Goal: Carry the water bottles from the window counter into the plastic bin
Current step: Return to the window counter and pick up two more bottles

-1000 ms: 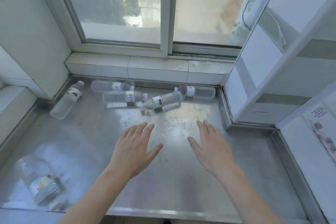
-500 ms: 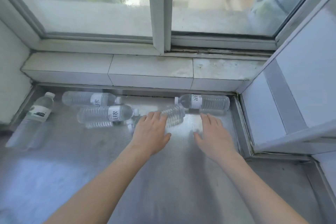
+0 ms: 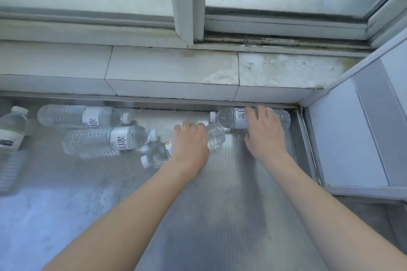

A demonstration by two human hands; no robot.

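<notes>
Several clear water bottles with white labels lie on their sides on the steel window counter [image 3: 220, 204]. My left hand [image 3: 190, 143] lies over the middle of a slanted bottle [image 3: 214, 135], fingers curled on it; its cap end [image 3: 146, 161] sticks out to the left. My right hand [image 3: 264, 132] covers the back-right bottle [image 3: 229, 117] by the sill, fingers wrapped over its label. Two more bottles [image 3: 79, 115] [image 3: 105, 141] lie to the left, and one [image 3: 11, 132] sits at the left edge. The plastic bin is out of sight.
A tiled sill [image 3: 171, 72] and the window frame [image 3: 185, 6] run along the back. A white tiled wall [image 3: 352, 134] closes off the right side, with a raised steel lip [image 3: 301, 138] at the counter's right edge.
Both hands have reached forward from open above the counter and come down onto two bottles. My head has moved closer to the window.
</notes>
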